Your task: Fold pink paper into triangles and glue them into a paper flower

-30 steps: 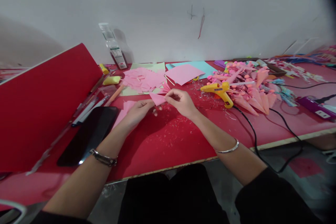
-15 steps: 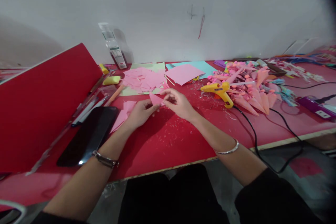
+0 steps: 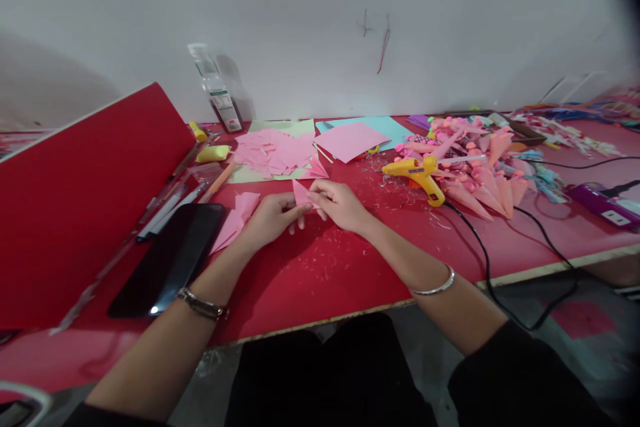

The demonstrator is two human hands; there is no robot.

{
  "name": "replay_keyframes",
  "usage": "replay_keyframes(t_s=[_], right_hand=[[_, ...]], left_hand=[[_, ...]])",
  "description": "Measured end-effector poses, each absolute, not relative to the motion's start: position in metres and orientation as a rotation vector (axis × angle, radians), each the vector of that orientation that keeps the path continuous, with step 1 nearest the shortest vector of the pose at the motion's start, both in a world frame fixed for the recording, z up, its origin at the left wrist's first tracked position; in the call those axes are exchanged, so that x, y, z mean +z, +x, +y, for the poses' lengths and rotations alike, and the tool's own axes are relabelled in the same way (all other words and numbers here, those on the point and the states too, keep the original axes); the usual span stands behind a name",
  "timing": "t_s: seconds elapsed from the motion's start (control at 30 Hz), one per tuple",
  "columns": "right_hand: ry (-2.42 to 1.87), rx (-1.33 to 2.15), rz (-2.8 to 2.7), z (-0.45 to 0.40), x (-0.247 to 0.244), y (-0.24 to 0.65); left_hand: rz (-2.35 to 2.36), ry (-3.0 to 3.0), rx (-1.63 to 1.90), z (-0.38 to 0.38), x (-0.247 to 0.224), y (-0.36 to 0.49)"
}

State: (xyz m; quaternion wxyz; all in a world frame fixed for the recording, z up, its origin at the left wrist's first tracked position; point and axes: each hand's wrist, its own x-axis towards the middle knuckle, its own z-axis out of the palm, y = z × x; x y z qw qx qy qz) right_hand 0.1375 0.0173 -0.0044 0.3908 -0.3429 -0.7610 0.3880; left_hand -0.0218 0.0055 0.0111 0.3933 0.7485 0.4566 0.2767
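Note:
Between my two hands, just above the red table, is a small folded piece of pink paper (image 3: 301,193) with a pointed tip. My left hand (image 3: 273,215) pinches its lower left side between thumb and fingers. On the right side, the fingertips of my right hand (image 3: 338,203) are closed on the same paper and hide part of it. Just beyond my right hand lie folded pink paper pieces (image 3: 317,168). More pink paper (image 3: 240,211) lies beside my left hand, next to a black phone (image 3: 173,260).
A yellow glue gun (image 3: 417,175) rests against a heap of pink paper cones (image 3: 493,183), its black cord hanging over the table edge. Pink cut pieces (image 3: 273,150) and coloured sheets (image 3: 355,140) lie at the back. A bottle (image 3: 220,97) stands by the wall. A red board (image 3: 95,207) rises at left.
My right hand has moved slightly down and nearer, uncovering the folded pieces behind it. The held paper has turned, and its tip now points more upward.

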Motion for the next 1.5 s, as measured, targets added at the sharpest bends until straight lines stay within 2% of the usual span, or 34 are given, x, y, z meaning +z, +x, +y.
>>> replay_keyframes(t_s=[0.13, 0.37, 0.77, 1.17, 1.37, 1.5], right_hand=[[-0.847, 1.004, -1.921, 0.017, -0.003, 0.137], [-0.826, 1.118, -1.943, 0.014, -0.001, 0.139], [-0.803, 1.201, -1.995, 0.015, -0.001, 0.141], [-0.783, 1.216, -2.001, 0.011, 0.002, 0.136], [-0.788, 1.222, -1.841, 0.016, -0.002, 0.137], [-0.84, 1.174, -1.645, 0.025, -0.007, 0.137]], left_hand=[[1.136, 1.888, 0.708, 0.005, 0.011, -0.022], [1.31, 1.909, 1.038, 0.008, 0.009, -0.025], [1.243, 1.972, 0.974, 0.01, 0.008, -0.027], [1.419, 1.941, 1.005, 0.005, 0.013, -0.024], [1.373, 1.782, 1.133, 0.011, 0.009, -0.03], [1.242, 1.733, 1.079, 0.011, 0.009, -0.029]])
